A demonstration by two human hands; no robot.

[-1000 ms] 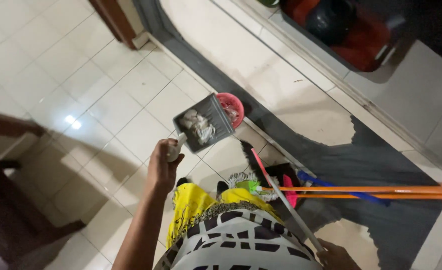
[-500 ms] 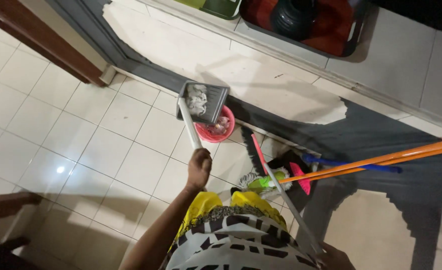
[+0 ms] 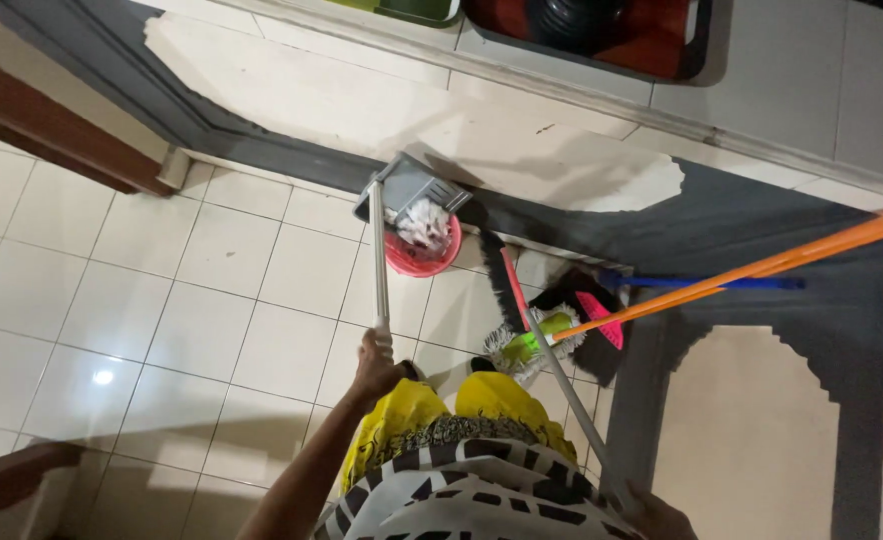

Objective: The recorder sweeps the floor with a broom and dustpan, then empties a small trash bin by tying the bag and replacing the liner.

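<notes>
My left hand grips the end of a long grey handle that leads up to a grey dustpan. The dustpan is tilted over a small pink bin, and white scraps of litter lie where the pan meets the bin. My right hand shows only partly at the bottom edge, closed around the grey pole of a broom. The broom's dark head rests on the floor beside the bin.
A mop with an orange handle and green head leans against the grey-and-cream wall, next to a blue-handled tool and a pink dustpan. A brown door frame is at left. White floor tiles spread to the left.
The dustpan has swung from beside the pink bin to above it and tipped, so the litter now slides toward the bin. My view has shifted to the right.
</notes>
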